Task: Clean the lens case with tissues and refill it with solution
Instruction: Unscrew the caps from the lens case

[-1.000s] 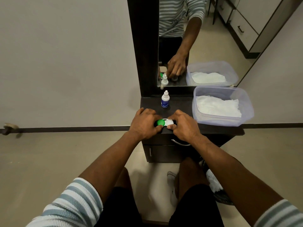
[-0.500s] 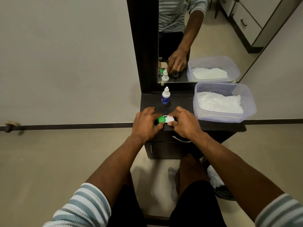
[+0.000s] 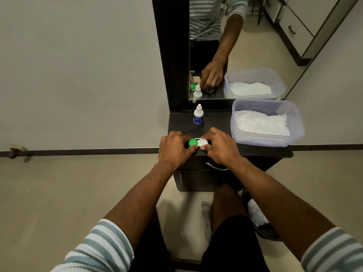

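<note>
Evidently little has changed: left hand (image 3: 174, 149) still grips the green cap (image 3: 192, 142), right hand (image 3: 220, 147) pinches the lens case (image 3: 202, 142) at the tabletop (image 3: 216, 122) front edge, both caps on, so cleaning remains unstarted, solution bottle (image 3: 198, 115) and tissues (image 3: 261, 122) untouched.

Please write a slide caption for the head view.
Both hands grip the lens case on the dresser.

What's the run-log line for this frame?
stage: handling caps | left hand: grips green cap | right hand: holds lens case | solution bottle: upright, untouched | tissues: in tub
</note>
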